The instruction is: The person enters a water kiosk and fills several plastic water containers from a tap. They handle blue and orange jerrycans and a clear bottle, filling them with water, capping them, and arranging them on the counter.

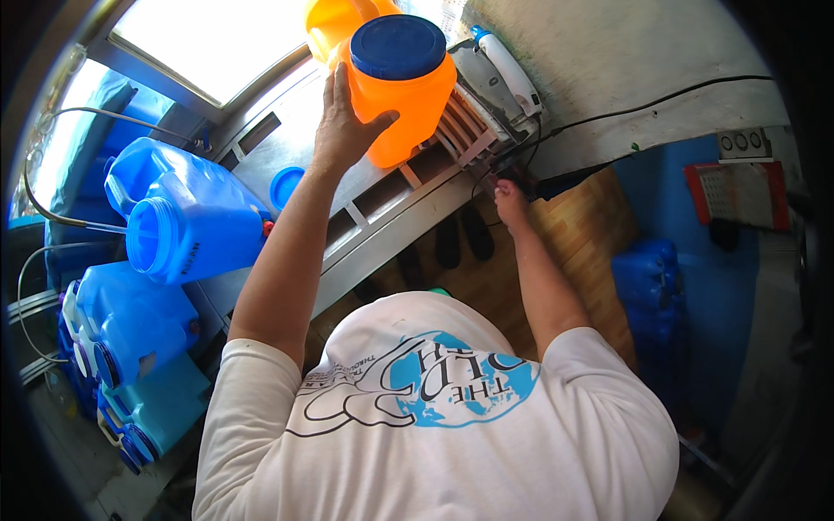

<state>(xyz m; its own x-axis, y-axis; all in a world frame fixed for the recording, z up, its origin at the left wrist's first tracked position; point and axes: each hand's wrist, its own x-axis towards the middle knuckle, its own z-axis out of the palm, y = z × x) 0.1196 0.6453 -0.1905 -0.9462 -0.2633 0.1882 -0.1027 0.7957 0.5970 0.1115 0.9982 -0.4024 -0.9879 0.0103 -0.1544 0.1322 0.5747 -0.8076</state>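
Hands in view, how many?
2: the left hand against the orange container, the right hand lower and further right, what it touches unclear.

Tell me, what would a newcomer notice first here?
Probably the bright orange jug at the top centre, with its dark blue lid and the left hand against its side. Next comes the big blue jug tilted at the left, then the white shirt filling the bottom centre.

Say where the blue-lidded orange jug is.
In the head view, the orange jug is top centre, the left hand against it, a yellower jug behind.
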